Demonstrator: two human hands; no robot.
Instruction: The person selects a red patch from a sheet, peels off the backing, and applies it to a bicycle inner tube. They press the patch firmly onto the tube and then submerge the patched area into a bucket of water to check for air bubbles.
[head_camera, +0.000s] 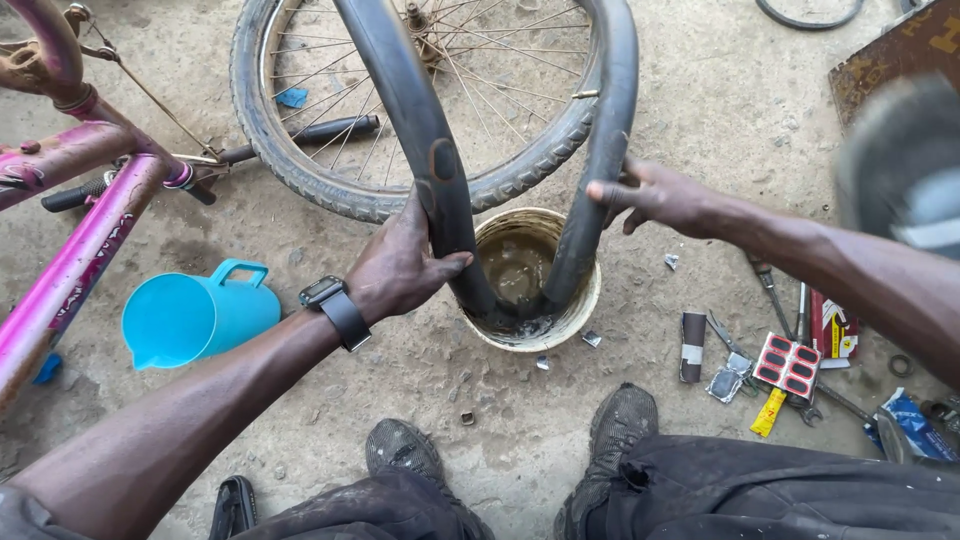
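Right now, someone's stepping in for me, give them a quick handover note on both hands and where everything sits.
Left hand grips the left side of the black inner tube; right hand holds its right side. The tube's bottom bend is dipped in murky water in the round tub. Done: tube is off the wheel, which lies on the ground behind. Left: the upper tube has not been in the water. Patch sheet and tools lie right of the tub; blue jug lies left.

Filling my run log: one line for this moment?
left hand grips inner tube | right hand grips tube | loop dipped in water bucket
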